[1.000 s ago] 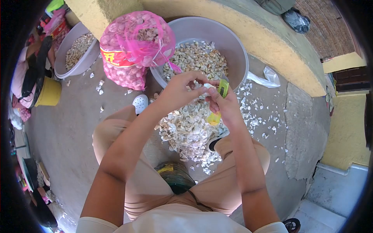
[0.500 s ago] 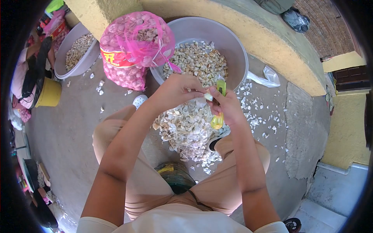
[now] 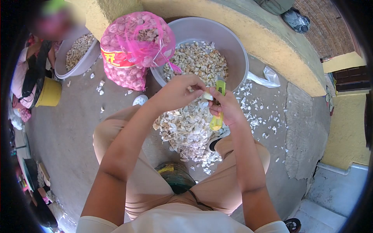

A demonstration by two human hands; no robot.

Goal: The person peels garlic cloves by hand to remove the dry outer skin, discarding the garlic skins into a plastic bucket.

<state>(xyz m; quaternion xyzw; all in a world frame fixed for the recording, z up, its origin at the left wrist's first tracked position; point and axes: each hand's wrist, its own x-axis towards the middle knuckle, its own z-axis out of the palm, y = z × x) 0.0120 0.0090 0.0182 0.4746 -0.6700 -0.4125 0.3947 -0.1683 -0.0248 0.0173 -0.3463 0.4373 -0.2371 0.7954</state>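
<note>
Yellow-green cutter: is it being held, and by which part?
The right hand holds the yellow-green cutter around its middle, both ends showing.

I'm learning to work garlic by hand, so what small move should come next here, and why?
Probably a short pull by the left hand along the pale clove, to strip any loose skin: its fingertips are at the clove, the right hand steadies it alongside the yellow-green cutter, and the pile of skins lies below.
</note>
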